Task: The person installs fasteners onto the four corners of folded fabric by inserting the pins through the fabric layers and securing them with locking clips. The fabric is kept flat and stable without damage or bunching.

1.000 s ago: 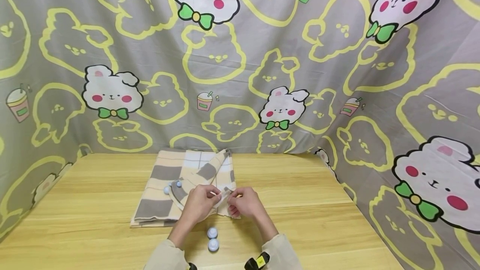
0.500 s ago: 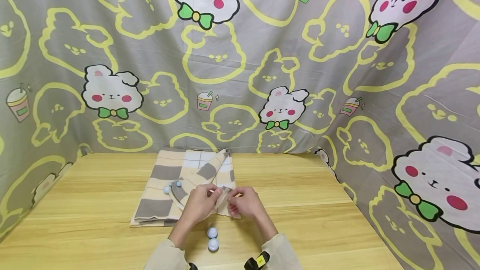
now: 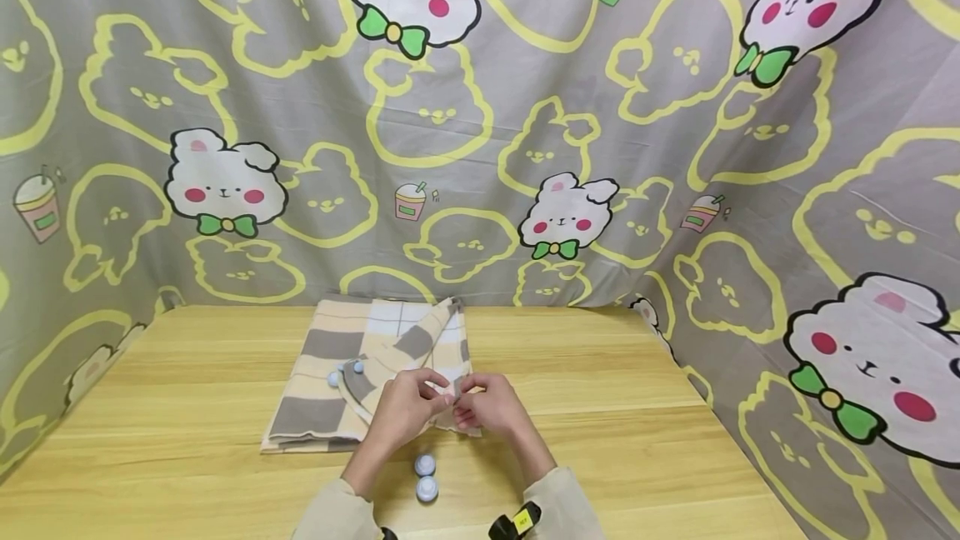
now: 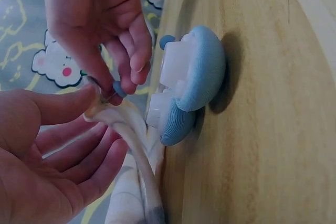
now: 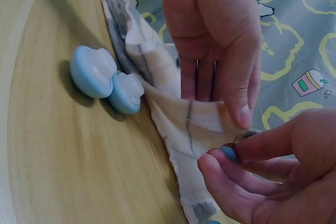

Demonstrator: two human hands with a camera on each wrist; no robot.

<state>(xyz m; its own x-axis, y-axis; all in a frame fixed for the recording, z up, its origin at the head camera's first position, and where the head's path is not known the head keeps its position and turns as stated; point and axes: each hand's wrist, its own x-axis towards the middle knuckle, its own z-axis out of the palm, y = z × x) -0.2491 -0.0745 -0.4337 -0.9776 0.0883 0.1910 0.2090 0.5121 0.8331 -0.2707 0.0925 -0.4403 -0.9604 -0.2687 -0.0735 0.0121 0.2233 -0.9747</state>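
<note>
A beige, grey and white checked cloth [image 3: 352,357] lies folded on the wooden table [image 3: 637,440]. My left hand [image 3: 437,387] pinches a raised corner of the cloth [image 5: 184,114] between thumb and fingers. My right hand [image 3: 461,396] meets it and pinches a small blue piece [image 5: 228,153] against that corner [image 4: 116,88]. Two round blue clips [image 3: 426,476] lie side by side on the table just in front of my hands, and show up close in the left wrist view [image 4: 194,77] and the right wrist view [image 5: 94,72].
Two more small blue pieces [image 3: 345,373] sit on the cloth left of my hands. A grey curtain with a cartoon print [image 3: 480,148] closes off the table at the back and both sides. Bare wood lies to the left and right of the cloth.
My hands have drawn closer together and the lifted cloth corner between them is bunched smaller. The clips on the table have not moved.
</note>
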